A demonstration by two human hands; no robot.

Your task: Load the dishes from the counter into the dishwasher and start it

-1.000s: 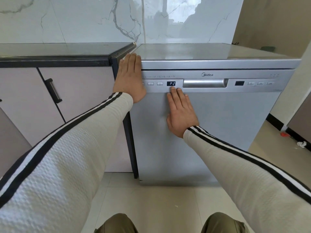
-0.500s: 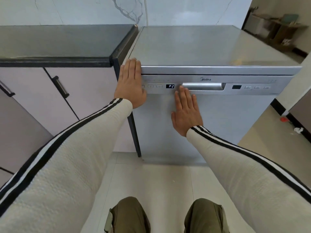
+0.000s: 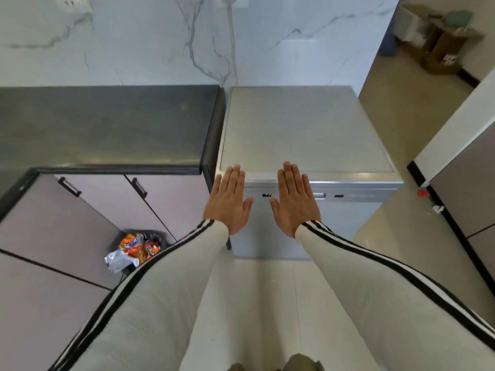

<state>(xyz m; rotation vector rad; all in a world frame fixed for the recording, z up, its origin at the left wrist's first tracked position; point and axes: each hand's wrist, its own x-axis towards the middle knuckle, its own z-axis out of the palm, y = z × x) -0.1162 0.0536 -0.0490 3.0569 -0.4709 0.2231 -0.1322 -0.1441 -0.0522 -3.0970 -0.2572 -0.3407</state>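
Observation:
The silver dishwasher (image 3: 302,135) stands with its door closed, seen from above. Its small display (image 3: 266,194) reads P2 on the control strip. My left hand (image 3: 227,200) and my right hand (image 3: 294,200) are held flat, fingers extended, in front of the top of the door on either side of the display. Neither hand holds anything. Whether they touch the door I cannot tell. No dishes show on the dark counter (image 3: 107,124) to the left.
Pale cabinet doors with black handles (image 3: 139,187) sit under the counter. A bin with orange snack wrappers (image 3: 136,250) stands on the floor at left. A partition wall (image 3: 455,167) and a red object (image 3: 422,193) lie to the right. Boxes (image 3: 442,49) sit far right.
The view has risen and now looks down on the dishwasher top. Both hands have come off the control panel and door and now hover side by side, palms flat.

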